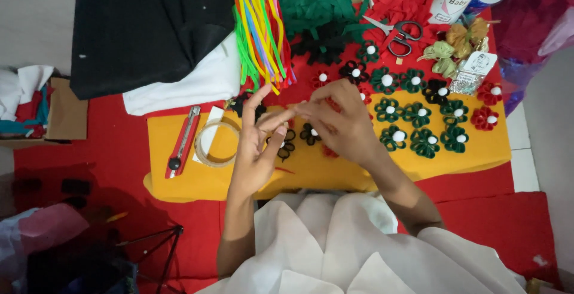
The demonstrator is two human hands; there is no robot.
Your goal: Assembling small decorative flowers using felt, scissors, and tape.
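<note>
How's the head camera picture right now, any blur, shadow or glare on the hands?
Head view: even, soft light, no glare; left hand and right hand slightly motion-blurred at the fingertips; felt flowers sharp; bottom-left corner in dark shadow.

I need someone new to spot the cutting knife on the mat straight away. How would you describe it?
Start at the yellow felt mat lying on the red floor covering. Near its left edge, beside the clear ring-shaped tape roll, lies the red and silver utility knife, set on a slant. It is the only long, narrow tool there; the red-handled scissors sit far off at top right.
</note>
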